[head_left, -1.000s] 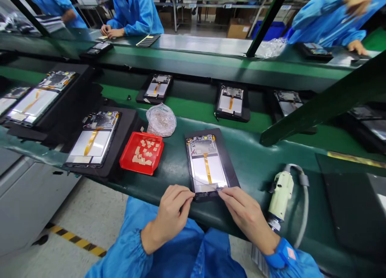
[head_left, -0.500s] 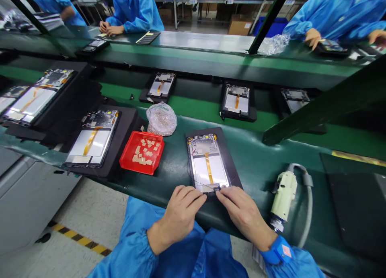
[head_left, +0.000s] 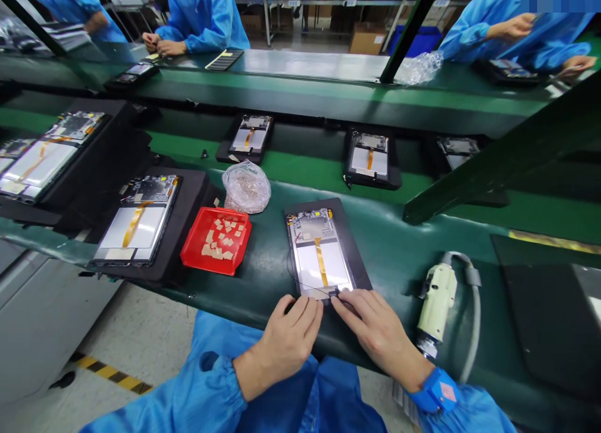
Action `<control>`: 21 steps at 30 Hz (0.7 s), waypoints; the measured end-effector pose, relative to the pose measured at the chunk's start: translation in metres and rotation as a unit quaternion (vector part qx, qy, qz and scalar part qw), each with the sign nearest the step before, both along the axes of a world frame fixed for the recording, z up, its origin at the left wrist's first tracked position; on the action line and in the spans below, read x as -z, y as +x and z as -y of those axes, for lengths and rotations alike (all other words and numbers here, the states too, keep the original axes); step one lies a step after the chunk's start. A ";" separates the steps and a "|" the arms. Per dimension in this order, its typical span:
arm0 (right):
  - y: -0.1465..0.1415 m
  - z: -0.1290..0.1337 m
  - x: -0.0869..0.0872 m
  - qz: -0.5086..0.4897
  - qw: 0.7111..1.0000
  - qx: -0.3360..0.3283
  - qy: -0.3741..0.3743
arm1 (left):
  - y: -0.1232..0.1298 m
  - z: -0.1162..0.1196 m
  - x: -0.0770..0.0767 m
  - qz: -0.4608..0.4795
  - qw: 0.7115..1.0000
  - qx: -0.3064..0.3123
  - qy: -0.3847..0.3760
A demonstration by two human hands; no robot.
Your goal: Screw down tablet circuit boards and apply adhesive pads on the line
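Note:
An opened tablet (head_left: pixel 304 264), with circuit board, silver battery area and orange ribbon cable showing, lies on a black foam pad (head_left: pixel 350 245) in front of me. My right hand (head_left: pixel 375 326) rests at its lower right corner, thumb and fingertips closed on a small black part (head_left: pixel 333 292) with a thin dark wire. My left hand (head_left: pixel 287 340) is at the tablet's lower edge, fingers bunched together. What its fingertips hold, if anything, is hidden.
Left of the tablet are a red tray (head_left: pixel 190 253) of beige pads, a plastic bag (head_left: pixel 247 186) and another opened tablet (head_left: pixel 136 223). A pale electric screwdriver (head_left: pixel 437 301) lies right. Several tablets ride the green belt (head_left: pixel 300 166); co-workers sit beyond. A slanted dark post (head_left: pixel 469 170) stands right.
My left hand's fingers have drawn closer together at the tablet's lower edge. My right hand stays at the black part. The co-worker at right has raised one hand. The view has shifted slightly.

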State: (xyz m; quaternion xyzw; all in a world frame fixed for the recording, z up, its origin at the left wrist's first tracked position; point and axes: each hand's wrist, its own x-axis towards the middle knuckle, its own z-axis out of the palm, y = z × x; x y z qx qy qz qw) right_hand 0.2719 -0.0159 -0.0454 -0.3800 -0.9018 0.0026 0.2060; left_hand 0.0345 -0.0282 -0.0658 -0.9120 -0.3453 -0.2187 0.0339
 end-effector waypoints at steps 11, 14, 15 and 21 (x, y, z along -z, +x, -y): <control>-0.004 0.027 0.015 0.067 0.993 0.091 -0.042 | 0.008 0.001 -0.005 -0.015 1.000 -0.006 0.006; 0.002 0.025 0.010 0.063 0.993 0.081 -0.055 | 0.010 0.001 -0.006 -0.039 0.999 -0.008 0.002; 0.005 0.024 0.008 0.056 0.993 0.081 -0.058 | 0.011 0.001 -0.006 -0.046 0.999 -0.008 0.006; 0.009 0.024 -0.001 0.047 0.988 0.139 -0.058 | 0.011 0.001 -0.006 -0.052 0.998 -0.006 0.018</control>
